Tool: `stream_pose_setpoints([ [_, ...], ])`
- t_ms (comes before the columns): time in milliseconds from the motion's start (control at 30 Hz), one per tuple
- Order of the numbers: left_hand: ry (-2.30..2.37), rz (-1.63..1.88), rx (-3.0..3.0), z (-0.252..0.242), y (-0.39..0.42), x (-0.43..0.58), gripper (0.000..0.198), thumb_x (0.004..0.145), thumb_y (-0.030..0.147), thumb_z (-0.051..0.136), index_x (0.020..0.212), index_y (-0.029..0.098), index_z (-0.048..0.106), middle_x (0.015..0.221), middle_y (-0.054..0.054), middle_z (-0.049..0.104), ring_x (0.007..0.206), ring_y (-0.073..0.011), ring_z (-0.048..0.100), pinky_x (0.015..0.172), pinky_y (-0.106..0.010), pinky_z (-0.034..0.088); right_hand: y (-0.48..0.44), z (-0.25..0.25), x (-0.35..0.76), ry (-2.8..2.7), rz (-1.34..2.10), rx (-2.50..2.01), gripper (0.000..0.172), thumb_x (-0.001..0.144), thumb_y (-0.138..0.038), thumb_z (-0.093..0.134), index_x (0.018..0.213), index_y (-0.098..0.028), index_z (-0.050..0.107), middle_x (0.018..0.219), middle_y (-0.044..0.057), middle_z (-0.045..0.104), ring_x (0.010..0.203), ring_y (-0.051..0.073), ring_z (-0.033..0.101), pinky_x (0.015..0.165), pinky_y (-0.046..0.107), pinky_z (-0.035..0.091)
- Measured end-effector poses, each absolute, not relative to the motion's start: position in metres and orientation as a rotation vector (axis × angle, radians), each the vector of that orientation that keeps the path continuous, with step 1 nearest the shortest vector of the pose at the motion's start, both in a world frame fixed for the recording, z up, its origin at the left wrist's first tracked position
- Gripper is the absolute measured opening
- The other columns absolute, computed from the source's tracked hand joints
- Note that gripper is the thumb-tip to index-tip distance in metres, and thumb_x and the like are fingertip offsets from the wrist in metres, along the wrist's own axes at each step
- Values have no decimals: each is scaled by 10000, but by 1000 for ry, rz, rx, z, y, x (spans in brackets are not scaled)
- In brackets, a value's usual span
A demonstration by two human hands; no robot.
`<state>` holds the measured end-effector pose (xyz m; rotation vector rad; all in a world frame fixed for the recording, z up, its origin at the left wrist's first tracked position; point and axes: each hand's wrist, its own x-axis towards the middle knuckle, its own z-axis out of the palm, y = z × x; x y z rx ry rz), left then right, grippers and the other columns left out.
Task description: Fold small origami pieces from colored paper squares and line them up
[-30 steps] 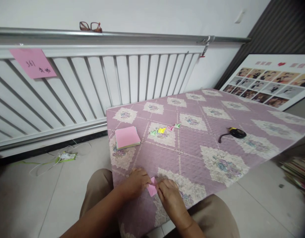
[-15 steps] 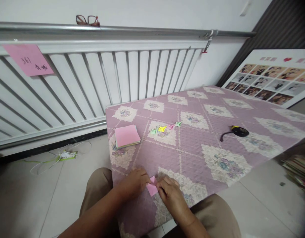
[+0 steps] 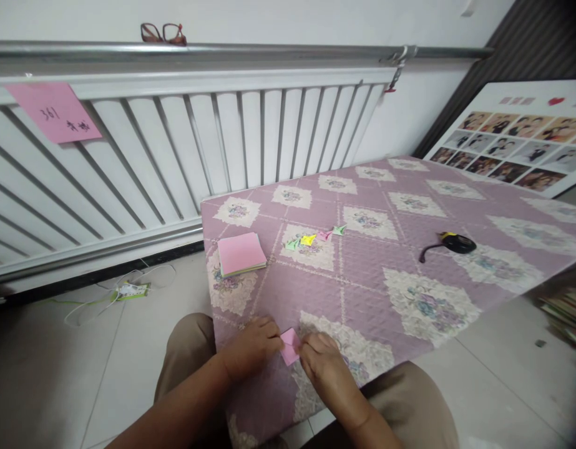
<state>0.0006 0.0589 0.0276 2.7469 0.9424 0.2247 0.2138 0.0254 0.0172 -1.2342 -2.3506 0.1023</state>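
A small folded piece of pink paper [image 3: 290, 346] lies low over the near part of the table, between my two hands. My left hand [image 3: 254, 344] closes its fingertips on the paper's left edge. On the opposite edge, my right hand [image 3: 321, 360] pinches it with thumb and fingers. Creases cross the paper's face. Farther back sits a stack of square coloured paper [image 3: 241, 252], pink on top. To its right stand several small folded paper pieces in a row: green [image 3: 293, 244], yellow [image 3: 308, 239], pink [image 3: 323, 236] and another green one [image 3: 339, 230].
A purple flowered cloth covers the table [image 3: 311, 284]. A black and yellow object [image 3: 456, 242] with a curved strap lies at the right. Behind the table runs a white radiator [image 3: 250, 137]; glasses [image 3: 163, 33] rest on its pipe. A power strip [image 3: 131, 290] sits on the floor.
The pink paper now looks flatter and more compact between my fingers. My hands stay almost in place on it. The view has shifted slightly.
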Motion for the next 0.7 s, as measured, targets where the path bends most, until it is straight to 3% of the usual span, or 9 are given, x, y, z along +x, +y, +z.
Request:
stream_pose_setpoints([
  [700, 965, 300, 2794, 23, 56, 0, 186, 967, 204, 441, 896, 186, 612, 911, -13, 558, 867, -176, 468, 783, -311, 357, 22, 14, 216, -2341, 49, -1120, 187, 939, -178, 472, 863, -196, 641, 788, 14, 589, 762, 167, 486, 727, 307, 381],
])
